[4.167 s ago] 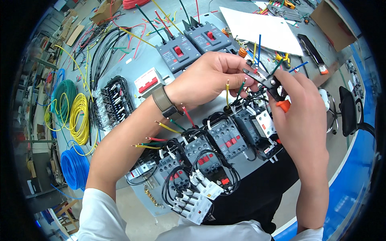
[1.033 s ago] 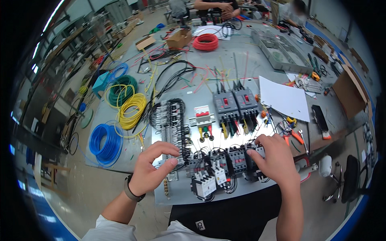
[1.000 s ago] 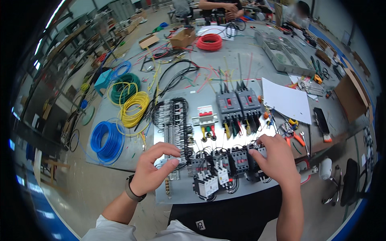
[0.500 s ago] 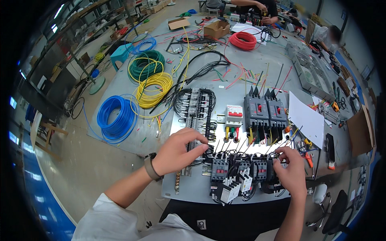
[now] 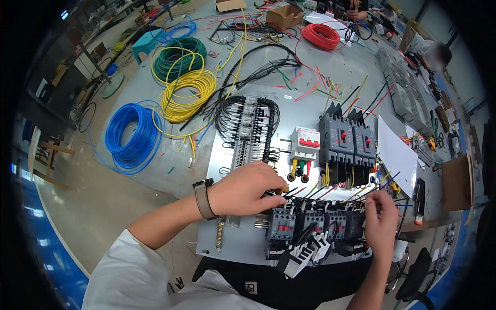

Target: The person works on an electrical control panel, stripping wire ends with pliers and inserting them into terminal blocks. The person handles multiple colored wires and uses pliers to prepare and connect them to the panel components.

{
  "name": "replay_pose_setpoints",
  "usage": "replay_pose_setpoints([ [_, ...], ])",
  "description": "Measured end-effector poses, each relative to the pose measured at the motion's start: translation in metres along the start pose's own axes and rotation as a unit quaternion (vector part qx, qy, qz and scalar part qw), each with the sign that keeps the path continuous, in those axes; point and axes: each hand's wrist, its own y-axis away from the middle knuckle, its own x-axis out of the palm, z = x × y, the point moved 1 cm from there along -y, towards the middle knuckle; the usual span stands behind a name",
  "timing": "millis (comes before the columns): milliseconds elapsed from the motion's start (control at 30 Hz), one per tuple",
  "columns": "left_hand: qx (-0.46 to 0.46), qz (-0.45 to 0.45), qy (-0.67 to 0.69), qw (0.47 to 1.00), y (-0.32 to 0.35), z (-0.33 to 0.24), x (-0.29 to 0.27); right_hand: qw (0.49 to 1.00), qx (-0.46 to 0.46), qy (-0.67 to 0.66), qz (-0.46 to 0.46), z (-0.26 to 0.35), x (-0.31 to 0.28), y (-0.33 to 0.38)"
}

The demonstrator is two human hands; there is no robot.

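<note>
A grey metal mounting panel (image 5: 305,111) lies flat on the table and carries wired electrical parts. Along its near edge runs a row of black contactors (image 5: 315,225) with red labels. My left hand (image 5: 247,188), with a wristband, rests on the left end of that row, its fingers curled among black wires. My right hand (image 5: 381,223) pinches thin wires at the row's right end. Above sit two dark circuit breakers (image 5: 347,147), a small white breaker (image 5: 306,142) and a terminal block (image 5: 252,132) with bundled black wires.
Coils of blue (image 5: 132,135), yellow (image 5: 187,95), green (image 5: 178,59) and red (image 5: 323,36) wire lie on the table beyond the panel. A white paper sheet (image 5: 397,155) and hand tools (image 5: 429,144) lie to the right. Cardboard boxes (image 5: 283,15) and another person (image 5: 433,51) are at the far side.
The view has swung left and closer since a second ago. Both hands stay on the contactor row, and my right hand has lifted to pinch wires at its right end.
</note>
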Motion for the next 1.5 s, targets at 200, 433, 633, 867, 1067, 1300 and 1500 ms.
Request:
replay_pose_setpoints([
  [200,0.005,-0.014,0.040,0.999,0.002,0.016,0.008,0.999,0.020,-0.006,-0.030,0.008,-0.034,0.041],
  [433,0.015,-0.014,0.024,1.000,0.006,0.018,0.008,0.985,-0.088,0.148,-0.016,0.069,-0.061,0.038],
  [633,-0.004,-0.037,0.057,0.998,0.007,0.022,0.011,0.970,-0.231,0.042,0.065,0.127,-0.022,0.001],
  [867,-0.034,-0.038,0.074,0.996,0.006,0.018,0.001,0.955,-0.201,-0.110,-0.190,0.083,-0.063,0.000],
  [1067,-0.015,-0.088,0.093,0.992,-0.005,0.008,0.008,0.859,-0.051,-0.273,-0.431,-0.060,-0.131,0.062],
  [1300,-0.029,-0.073,0.091,0.993,-0.001,0.008,0.006,0.939,0.177,-0.179,-0.234,-0.159,-0.092,0.058],
  [1500,-0.047,-0.106,0.088,0.989,0.002,0.012,0.010,0.936,0.204,-0.217,-0.185,-0.201,-0.073,0.001],
])
